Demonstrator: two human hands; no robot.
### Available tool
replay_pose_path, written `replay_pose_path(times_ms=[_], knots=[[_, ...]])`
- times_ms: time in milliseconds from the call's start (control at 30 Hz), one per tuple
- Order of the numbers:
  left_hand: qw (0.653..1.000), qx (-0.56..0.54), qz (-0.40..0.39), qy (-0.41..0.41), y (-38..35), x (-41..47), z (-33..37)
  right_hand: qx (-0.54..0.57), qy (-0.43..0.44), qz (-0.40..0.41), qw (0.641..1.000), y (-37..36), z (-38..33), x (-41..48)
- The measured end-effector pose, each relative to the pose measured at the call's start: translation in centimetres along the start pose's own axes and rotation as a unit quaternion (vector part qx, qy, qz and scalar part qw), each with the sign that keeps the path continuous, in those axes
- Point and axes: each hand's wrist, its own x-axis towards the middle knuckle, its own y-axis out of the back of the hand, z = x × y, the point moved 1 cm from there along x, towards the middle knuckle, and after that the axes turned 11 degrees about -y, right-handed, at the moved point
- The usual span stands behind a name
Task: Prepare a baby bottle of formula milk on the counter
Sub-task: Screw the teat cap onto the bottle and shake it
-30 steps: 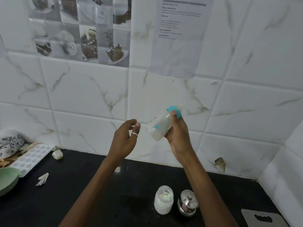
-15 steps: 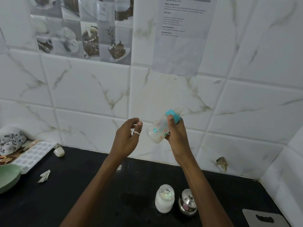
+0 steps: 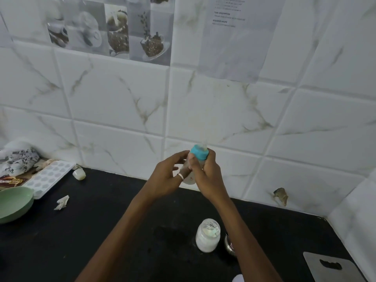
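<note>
**While held aloft: light, stiff, probably slick**

As the right hand (image 3: 207, 177) wraps its fingers (image 3: 211, 159) round the neck of the small clear plastic baby bottle (image 3: 190, 180), under its teal collar (image 3: 199, 153), and the left hand (image 3: 165, 179) curls round the body, the bottle stands upright above the black surface (image 3: 101, 231). Below, an open glass powder jar (image 3: 208, 236) and a steel pot (image 3: 230, 245) risk knocks.

A paper sheet (image 3: 234, 41) on the wall's upper part carries small print; only the headings "TASK DESCRIPTION" and "REQUIRED PROPS" can be read. A box (image 3: 10, 181) at the counter's (image 3: 101, 231) left edge shows "Home"; the rest is unclear.
</note>
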Motion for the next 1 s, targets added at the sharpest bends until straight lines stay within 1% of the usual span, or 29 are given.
replay_pose_path(times_ms=[100, 267, 367, 533, 733, 1000], knots=[[1.000, -0.006, -0.025, 0.007, -0.3, -1.5, -0.9, -0.009, -0.011, -0.009, 1.000, -1.1, 1.6, -0.5], [0.998, -0.019, -0.033, 0.041, -2.2, -4.9, -3.4, -0.010, -0.054, -0.039, 0.998, -3.5, 6.0, -1.9], [0.995, -0.025, -0.044, 0.081, -3.6, -7.6, -6.2, -0.017, -0.087, -0.049, 0.995, -5.2, 9.4, -3.0], [0.990, -0.046, -0.044, 0.122, -6.1, -11.9, -10.4, -0.045, -0.133, -0.054, 0.989, -8.0, 14.7, -4.7], [0.988, -0.030, -0.053, 0.143, -8.4, -14.9, -14.1, -0.062, -0.144, -0.049, 0.986, -10.7, 19.7, -5.9], [0.988, -0.004, -0.072, 0.134, -9.4, -15.7, -15.8, -0.073, -0.138, -0.034, 0.987, -12.5, 22.2, -5.9]])
